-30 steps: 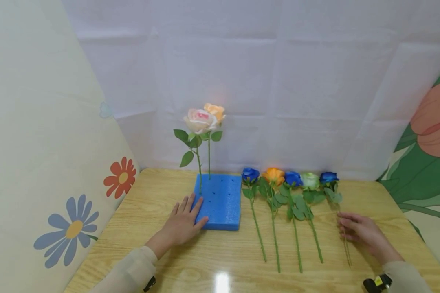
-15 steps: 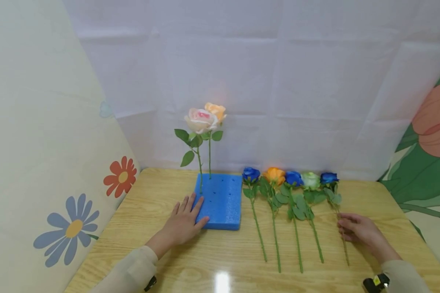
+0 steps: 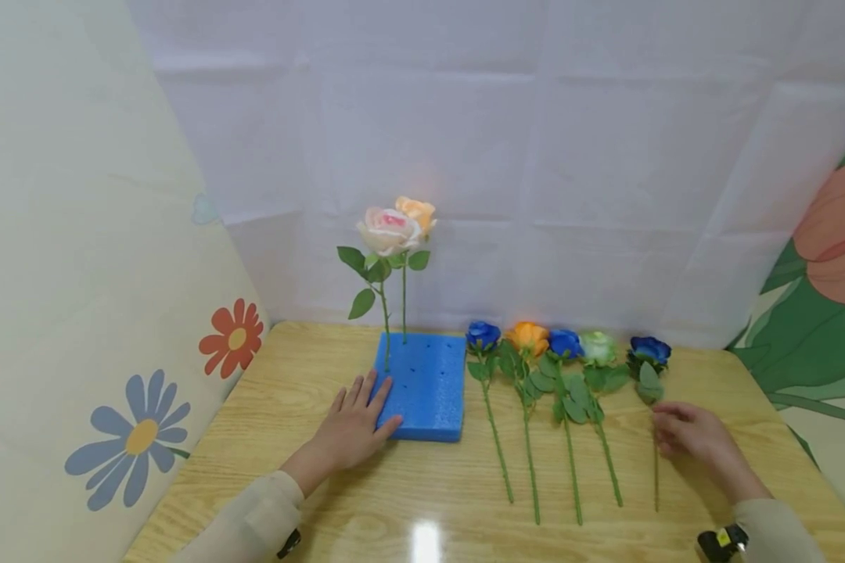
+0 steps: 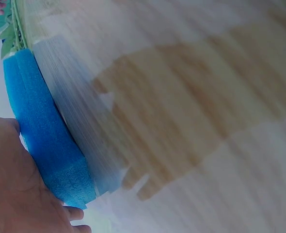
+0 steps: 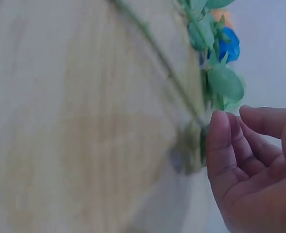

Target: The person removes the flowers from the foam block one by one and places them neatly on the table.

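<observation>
My left hand (image 3: 348, 428) lies with fingers spread at the left edge of a blue foam block (image 3: 429, 403); the left wrist view shows the palm against the block's side. The fingers of my right hand (image 3: 697, 439) pinch the upper stem of the rightmost blue rose (image 3: 650, 356), just below its leaves. This rose's lower stem (image 3: 656, 485) points toward the front of the table. In the right wrist view the thumb and fingertips of the hand (image 5: 259, 165) come together, and the pinched stem is hidden. A pink rose (image 3: 390, 230) and a pale orange rose (image 3: 417, 211) stand upright in the block.
Left of the right hand, a green rose (image 3: 597, 348), a blue rose (image 3: 565, 344), an orange rose (image 3: 528, 339) and another blue rose (image 3: 482, 336) lie in a row on the wooden table (image 3: 366, 516). Small holes dot the block. A white cloth (image 3: 570, 172) hangs behind.
The rightmost blue rose has turned and its bloom has shifted right, its stem now lying straighter. My right hand has moved slightly with it; my left hand stays on the block.
</observation>
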`<state>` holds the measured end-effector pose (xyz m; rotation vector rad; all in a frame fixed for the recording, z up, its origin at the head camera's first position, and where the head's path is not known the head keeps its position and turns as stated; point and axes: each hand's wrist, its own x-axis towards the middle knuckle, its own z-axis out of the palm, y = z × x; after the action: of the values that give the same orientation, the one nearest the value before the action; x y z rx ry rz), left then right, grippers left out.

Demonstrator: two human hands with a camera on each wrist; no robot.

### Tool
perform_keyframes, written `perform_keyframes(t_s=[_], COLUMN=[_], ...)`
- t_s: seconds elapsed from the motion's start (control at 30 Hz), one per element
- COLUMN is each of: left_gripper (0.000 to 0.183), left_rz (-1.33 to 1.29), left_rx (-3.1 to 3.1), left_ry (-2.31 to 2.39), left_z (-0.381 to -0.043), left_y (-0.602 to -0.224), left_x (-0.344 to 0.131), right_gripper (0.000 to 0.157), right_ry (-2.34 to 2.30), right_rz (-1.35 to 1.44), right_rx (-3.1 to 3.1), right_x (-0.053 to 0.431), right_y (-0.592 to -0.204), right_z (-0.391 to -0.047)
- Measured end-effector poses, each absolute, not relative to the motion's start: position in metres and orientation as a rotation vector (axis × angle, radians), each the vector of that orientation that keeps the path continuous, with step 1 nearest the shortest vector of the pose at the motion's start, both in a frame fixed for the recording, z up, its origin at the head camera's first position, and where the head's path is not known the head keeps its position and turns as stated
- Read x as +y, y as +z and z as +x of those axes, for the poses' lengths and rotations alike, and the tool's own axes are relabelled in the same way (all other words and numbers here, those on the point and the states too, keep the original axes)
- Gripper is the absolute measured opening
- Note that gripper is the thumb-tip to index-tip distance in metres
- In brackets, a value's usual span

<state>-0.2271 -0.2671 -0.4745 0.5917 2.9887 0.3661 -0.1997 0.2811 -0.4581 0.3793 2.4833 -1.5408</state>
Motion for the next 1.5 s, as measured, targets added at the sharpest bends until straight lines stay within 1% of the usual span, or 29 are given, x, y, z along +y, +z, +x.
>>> perform_keyframes(t_s=[0.3,0.73,0.93,1.2,1.37,1.5], left_gripper=[0.076,0.077,0.076,0.077,0.077,0.077], left_rz=[0.601,0.601,0.596,0.59,0.586,0.589], left_rx=[2.993,2.992,2.989,2.987,2.985,2.988], left_ry=[0.358,0.359,0.362,0.349,0.341,0.33], left_z=[-0.227,-0.227,-0.226,-0.226,-0.226,-0.227], left_y=[-0.474,-0.475,-0.474,-0.472,-0.474,-0.475], left_x=[-0.266,-0.268,-0.268,-0.268,-0.268,-0.268], right_gripper=[0.048,0.048,0.053,0.051,0.049,0.051], right_ry=[-1.497,-1.59,-1.623,-1.672,-1.73,-1.749], right_rz=[0.221,-0.042,-0.083,-0.173,-0.168,-0.163], right_rx=[2.55,2.489,2.458,2.427,2.376,2.373], right_x=[0.245,0.179,0.157,0.134,0.117,0.105], right_y=[-0.439,-0.421,-0.416,-0.415,-0.414,-0.413], right_z=[-0.209,-0.236,-0.245,-0.254,-0.26,-0.265])
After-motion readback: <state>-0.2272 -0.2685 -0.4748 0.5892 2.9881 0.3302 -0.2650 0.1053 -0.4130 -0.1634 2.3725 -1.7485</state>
